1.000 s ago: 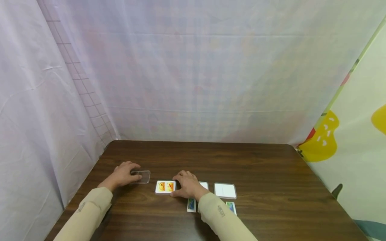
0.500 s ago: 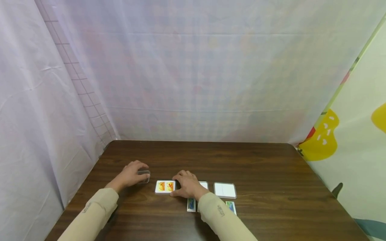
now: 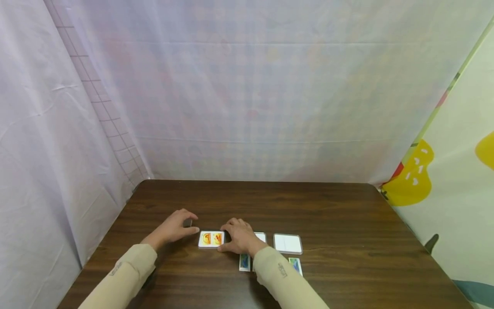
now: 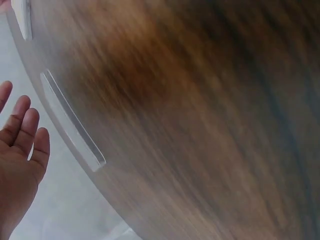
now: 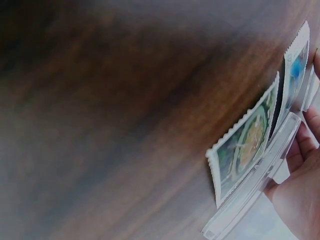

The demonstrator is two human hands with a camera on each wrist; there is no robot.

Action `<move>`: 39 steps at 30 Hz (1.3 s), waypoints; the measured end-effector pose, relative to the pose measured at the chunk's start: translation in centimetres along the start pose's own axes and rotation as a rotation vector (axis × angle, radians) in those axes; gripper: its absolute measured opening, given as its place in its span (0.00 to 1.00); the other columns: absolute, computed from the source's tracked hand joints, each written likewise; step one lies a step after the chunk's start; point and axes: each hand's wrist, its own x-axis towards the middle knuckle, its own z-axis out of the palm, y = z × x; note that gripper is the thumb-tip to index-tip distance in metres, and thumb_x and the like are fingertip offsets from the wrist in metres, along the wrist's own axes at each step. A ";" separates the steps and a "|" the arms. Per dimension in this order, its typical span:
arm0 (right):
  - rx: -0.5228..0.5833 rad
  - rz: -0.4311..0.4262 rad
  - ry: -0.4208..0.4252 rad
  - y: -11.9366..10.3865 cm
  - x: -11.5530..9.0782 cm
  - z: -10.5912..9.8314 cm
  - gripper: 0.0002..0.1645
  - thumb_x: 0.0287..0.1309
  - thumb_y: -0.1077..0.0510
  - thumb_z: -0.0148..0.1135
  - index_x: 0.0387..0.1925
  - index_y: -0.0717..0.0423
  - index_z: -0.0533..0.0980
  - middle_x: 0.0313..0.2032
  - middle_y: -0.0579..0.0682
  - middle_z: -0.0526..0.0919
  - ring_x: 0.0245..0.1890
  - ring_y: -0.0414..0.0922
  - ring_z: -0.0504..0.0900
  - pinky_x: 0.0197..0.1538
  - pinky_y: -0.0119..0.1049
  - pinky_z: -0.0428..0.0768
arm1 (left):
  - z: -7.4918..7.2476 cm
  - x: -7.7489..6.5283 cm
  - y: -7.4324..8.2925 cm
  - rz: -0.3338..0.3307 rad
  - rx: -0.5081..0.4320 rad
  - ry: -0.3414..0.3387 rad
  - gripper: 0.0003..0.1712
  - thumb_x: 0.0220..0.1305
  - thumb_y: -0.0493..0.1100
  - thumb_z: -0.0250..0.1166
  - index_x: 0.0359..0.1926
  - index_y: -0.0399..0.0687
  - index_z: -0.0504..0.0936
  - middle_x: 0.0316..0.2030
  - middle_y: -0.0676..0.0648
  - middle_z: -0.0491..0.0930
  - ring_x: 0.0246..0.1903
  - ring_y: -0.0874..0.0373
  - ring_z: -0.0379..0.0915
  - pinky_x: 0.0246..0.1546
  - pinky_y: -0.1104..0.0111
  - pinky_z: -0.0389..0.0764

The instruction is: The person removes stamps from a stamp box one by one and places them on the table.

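A flat clear plastic case (image 3: 211, 239) bearing two orange-and-yellow stamps lies near the table's middle. My right hand (image 3: 241, 237) grips its right end, thumb on the near side and fingers on the far side. Left of that case, my left hand (image 3: 175, 228) hovers with thumb and fingers spread, the thumb tip close to the case's left edge. Beneath it lies a transparent plastic lid (image 4: 75, 122), mostly hidden by the hand in the head view. The left wrist view shows the left fingers relaxed and apart from the lid.
Right of the right hand sits a clear case with a white insert (image 3: 287, 243); another white-filled case (image 3: 260, 237) is partly covered by that hand. Stamps with perforated edges (image 5: 245, 145) lie in front of them, one blue-green stamp (image 3: 245, 262) beside the right sleeve.
My left hand has moved right, across the transparent lid, up to the left edge of the stamp case. The lid stays where it was. My right hand has kept its place.
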 end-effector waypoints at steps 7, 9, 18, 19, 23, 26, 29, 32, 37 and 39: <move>-0.002 0.003 -0.002 0.1 0.0 0.0 0.40 0.54 0.33 0.68 0.63 0.46 0.73 0.62 0.49 0.70 0.64 0.49 0.66 0.68 0.53 0.60 | 0.5 -0.1 0.8 0.011 0.005 0.012 0.21 0.61 0.51 0.70 0.49 0.42 0.82 0.45 0.45 0.78 0.48 0.45 0.72 0.48 0.45 0.72; 0.000 0.003 -0.005 0.1 0.0 0.0 0.40 0.55 0.33 0.67 0.64 0.46 0.73 0.62 0.49 0.70 0.64 0.50 0.66 0.68 0.53 0.59 | 0.7 -0.1 0.9 0.003 0.020 0.006 0.21 0.61 0.52 0.69 0.49 0.44 0.83 0.45 0.46 0.78 0.48 0.46 0.72 0.47 0.44 0.71; -0.002 -0.010 -0.004 0.3 0.1 0.2 0.39 0.56 0.33 0.66 0.64 0.47 0.72 0.63 0.50 0.70 0.64 0.50 0.66 0.68 0.53 0.59 | 1.5 -0.1 0.8 0.052 0.030 -0.002 0.19 0.61 0.50 0.70 0.47 0.42 0.83 0.44 0.45 0.79 0.47 0.46 0.74 0.49 0.50 0.74; -0.002 -0.011 -0.002 0.3 0.1 0.2 0.39 0.56 0.33 0.67 0.64 0.47 0.72 0.63 0.51 0.70 0.64 0.50 0.66 0.68 0.54 0.59 | 1.6 -0.1 0.7 0.058 0.030 0.000 0.19 0.61 0.50 0.70 0.46 0.42 0.83 0.43 0.46 0.79 0.46 0.46 0.74 0.49 0.50 0.74; -0.002 -0.009 0.001 0.3 0.1 0.3 0.39 0.56 0.33 0.67 0.64 0.47 0.72 0.63 0.50 0.70 0.64 0.50 0.66 0.68 0.53 0.59 | 1.9 0.0 0.7 0.053 0.032 0.004 0.19 0.60 0.50 0.71 0.46 0.41 0.84 0.41 0.47 0.79 0.44 0.48 0.74 0.48 0.52 0.75; 0.006 -0.008 0.007 0.3 0.2 0.4 0.39 0.55 0.33 0.67 0.64 0.47 0.73 0.62 0.50 0.70 0.64 0.50 0.66 0.68 0.53 0.59 | 2.1 0.0 0.7 0.036 0.027 0.008 0.19 0.59 0.49 0.71 0.45 0.41 0.84 0.41 0.47 0.79 0.44 0.49 0.74 0.48 0.53 0.75; 0.006 -0.004 0.006 0.4 0.2 0.4 0.40 0.55 0.33 0.67 0.64 0.46 0.73 0.62 0.49 0.70 0.64 0.49 0.66 0.69 0.53 0.59 | 2.1 0.0 0.8 0.035 0.036 0.015 0.18 0.59 0.49 0.72 0.44 0.41 0.84 0.40 0.47 0.79 0.43 0.49 0.74 0.48 0.53 0.75; 0.003 -0.001 0.001 0.3 0.2 0.3 0.40 0.55 0.32 0.67 0.64 0.46 0.73 0.62 0.49 0.70 0.64 0.49 0.66 0.69 0.53 0.59 | 2.2 0.0 0.9 0.036 0.049 0.019 0.18 0.59 0.49 0.72 0.44 0.42 0.84 0.40 0.47 0.79 0.43 0.49 0.74 0.48 0.53 0.75; 0.006 -0.005 0.005 0.4 0.2 0.3 0.40 0.55 0.32 0.67 0.64 0.46 0.73 0.62 0.49 0.70 0.64 0.49 0.66 0.68 0.53 0.59 | 2.4 0.1 1.0 0.029 0.063 0.015 0.17 0.59 0.48 0.72 0.44 0.43 0.84 0.41 0.48 0.79 0.44 0.50 0.74 0.50 0.52 0.74; 0.005 -0.004 0.002 0.3 0.1 0.3 0.40 0.55 0.32 0.67 0.64 0.46 0.73 0.62 0.49 0.70 0.64 0.49 0.66 0.69 0.53 0.59 | 2.4 0.1 1.0 0.027 0.066 0.008 0.16 0.60 0.48 0.71 0.45 0.43 0.84 0.41 0.48 0.79 0.45 0.50 0.74 0.50 0.51 0.74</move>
